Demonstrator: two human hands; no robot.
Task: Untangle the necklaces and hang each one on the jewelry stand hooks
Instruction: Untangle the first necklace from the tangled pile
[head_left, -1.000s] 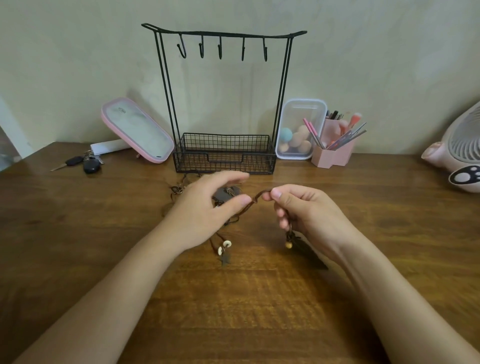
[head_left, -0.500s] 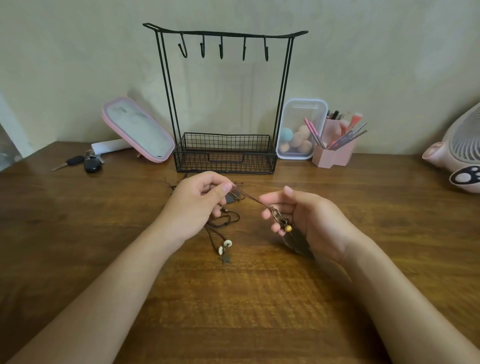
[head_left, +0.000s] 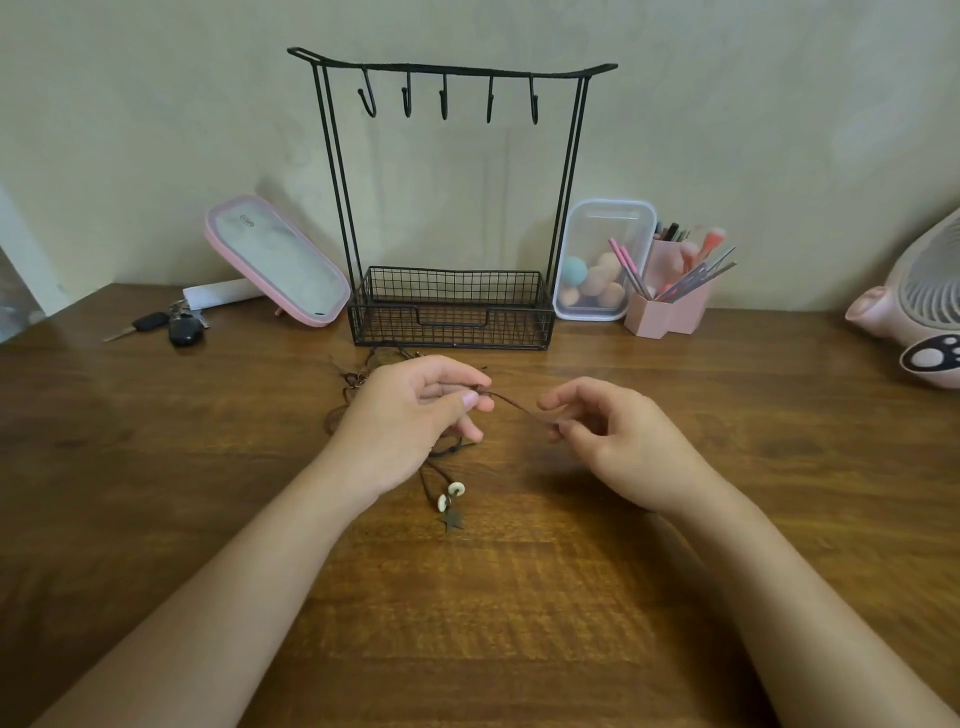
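A brown cord (head_left: 522, 411) is being pinched taut between the left grip (head_left: 415, 415) and the right grip (head_left: 623, 444), running sideways; the tangle (head_left: 456, 489) is lying beneath the left one.

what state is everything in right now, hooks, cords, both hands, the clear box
hooks: all five bare
brown cord: stretched between both hands
left hand: pinches the cord
right hand: pinches the cord's other end
tangled necklaces: unhung, spread around the left hand
clear box: lid on, stood on end
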